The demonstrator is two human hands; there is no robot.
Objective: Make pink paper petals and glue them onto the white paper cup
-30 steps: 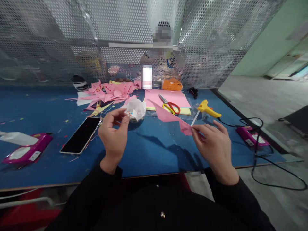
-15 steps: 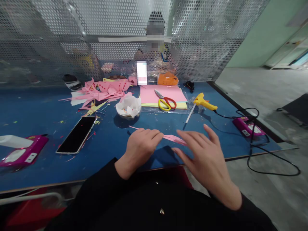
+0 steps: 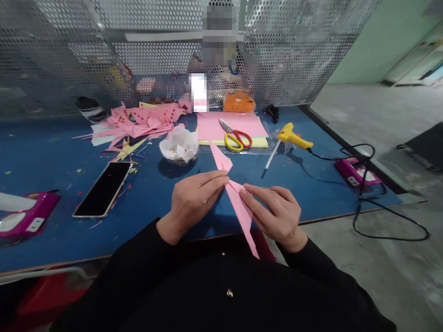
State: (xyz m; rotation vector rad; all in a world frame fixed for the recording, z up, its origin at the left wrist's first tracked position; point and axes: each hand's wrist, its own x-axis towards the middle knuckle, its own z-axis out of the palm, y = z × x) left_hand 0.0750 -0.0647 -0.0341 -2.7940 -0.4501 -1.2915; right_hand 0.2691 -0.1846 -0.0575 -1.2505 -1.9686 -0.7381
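Observation:
A long, narrow folded strip of pink paper [image 3: 238,203] lies on the blue table [image 3: 44,161] near its front edge, running from far-left to near-right. My left hand [image 3: 192,198] pinches the strip at its middle with fingertips together. My right hand [image 3: 275,212] rests on the strip just right of that, its fingers pressed on the paper. Both sleeves are black.
Behind are a white paper-lined bowl [image 3: 179,146], scissors [image 3: 234,137] on pink sheets [image 3: 212,127], a yellow glue gun [image 3: 292,137] with a black cable [image 3: 363,193], a pile of pink cuttings [image 3: 138,122], a phone [image 3: 103,188] and magenta packs [image 3: 24,216]. Another person sits behind the perforated screen [image 3: 287,55].
The pink strip was raised in my right hand, then laid flat on the table; now it is turned lengthwise toward me, and both hands have closed in on its middle.

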